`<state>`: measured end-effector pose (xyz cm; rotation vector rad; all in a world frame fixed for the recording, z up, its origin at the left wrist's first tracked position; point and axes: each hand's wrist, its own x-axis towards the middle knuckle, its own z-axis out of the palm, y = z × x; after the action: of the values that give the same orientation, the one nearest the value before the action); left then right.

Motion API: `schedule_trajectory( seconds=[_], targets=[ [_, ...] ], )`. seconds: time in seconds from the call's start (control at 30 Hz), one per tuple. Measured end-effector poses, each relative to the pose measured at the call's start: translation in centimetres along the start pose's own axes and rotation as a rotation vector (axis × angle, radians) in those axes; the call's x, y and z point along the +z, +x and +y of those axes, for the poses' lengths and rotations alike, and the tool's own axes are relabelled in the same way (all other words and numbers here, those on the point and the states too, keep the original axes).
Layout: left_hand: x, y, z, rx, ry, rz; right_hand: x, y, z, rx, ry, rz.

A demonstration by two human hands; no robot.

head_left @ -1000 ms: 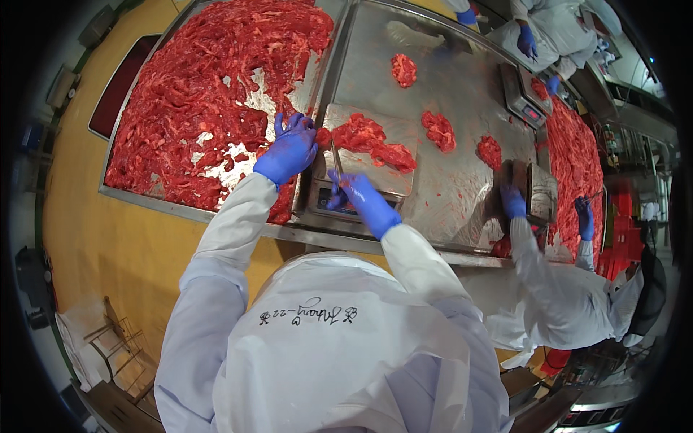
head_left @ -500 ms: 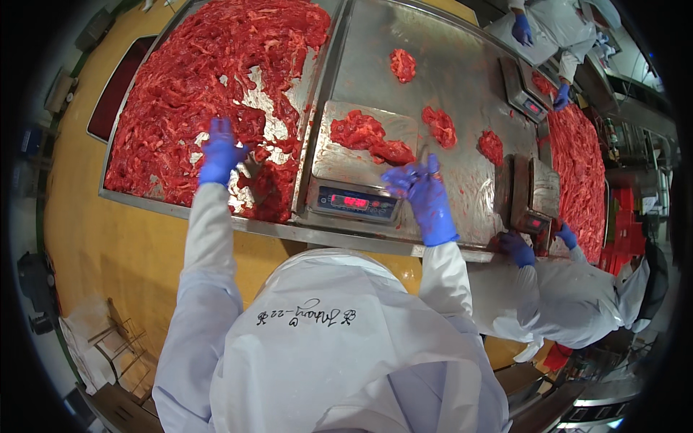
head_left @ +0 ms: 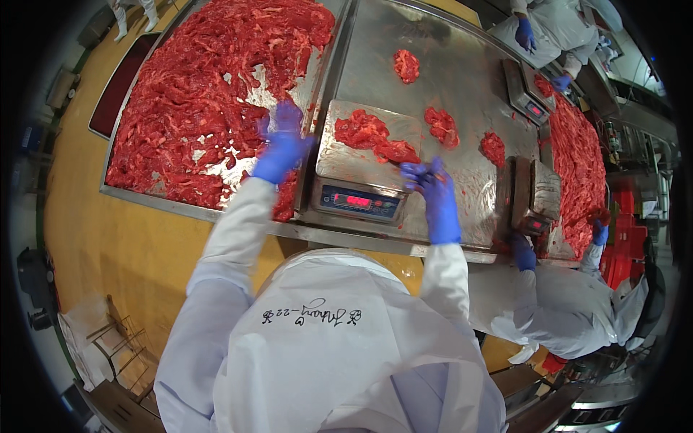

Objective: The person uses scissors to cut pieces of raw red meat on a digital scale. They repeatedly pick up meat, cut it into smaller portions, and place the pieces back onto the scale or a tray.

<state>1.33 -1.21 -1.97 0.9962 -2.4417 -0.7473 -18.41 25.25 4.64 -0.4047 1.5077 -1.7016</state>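
My left hand [head_left: 281,148], in a blue glove, is over the right part of a metal tray [head_left: 160,205] that holds a big heap of raw red meat pieces [head_left: 195,94]. Its fingers are spread, slightly blurred, and nothing shows in them. Just right of the tray's edge stands a bench scale [head_left: 359,203] with a lit red display. Two joined clumps of meat [head_left: 375,137] lie across its steel plate [head_left: 339,163]. My right hand [head_left: 439,200], also blue-gloved, hovers beside the scale's right corner, fingers loosely bent and apart, holding nothing visible.
Separate meat portions [head_left: 442,128] lie on the steel table [head_left: 469,206] right of the scale. Two more scales [head_left: 543,195] stand farther right, before another meat heap [head_left: 577,173]. Co-workers' gloved hands [head_left: 525,251] are at the right and far right. Red crates [head_left: 626,249] are stacked beyond.
My left hand has moved right across the meat, toward the scale. My right hand has shifted slightly right. A co-worker's hand at right has moved outward; white-booted legs appear at the far left.
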Motion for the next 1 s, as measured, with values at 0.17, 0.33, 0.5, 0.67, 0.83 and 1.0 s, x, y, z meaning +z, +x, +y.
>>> schedule_trajectory(
  seconds=[0.17,0.33,0.5,0.67,0.83,1.0],
  targets=[
    [0.4,1.9,10.0,0.443,0.151,-0.314,6.5,4.6,-0.7,0.037,0.122,-0.088],
    [-3.6,1.6,3.2,0.446,0.394,-0.408,5.8,-1.4,1.0,0.425,-0.262,-0.452],
    [-5.1,1.2,1.0,0.227,0.361,-0.125,6.3,-0.9,1.5,0.384,-0.247,-0.477],
    [-5.1,0.4,0.7,0.213,0.324,-0.217,7.1,1.4,2.6,0.372,-0.467,-0.410],
    [-5.9,-0.5,-1.5,0.104,0.286,-0.189,9.1,0.7,0.6,0.441,-0.149,-0.350],
    [-6.4,-0.7,-1.4,0.123,0.306,-0.174,9.0,2.4,1.8,0.448,-0.189,-0.332]
  ],
)
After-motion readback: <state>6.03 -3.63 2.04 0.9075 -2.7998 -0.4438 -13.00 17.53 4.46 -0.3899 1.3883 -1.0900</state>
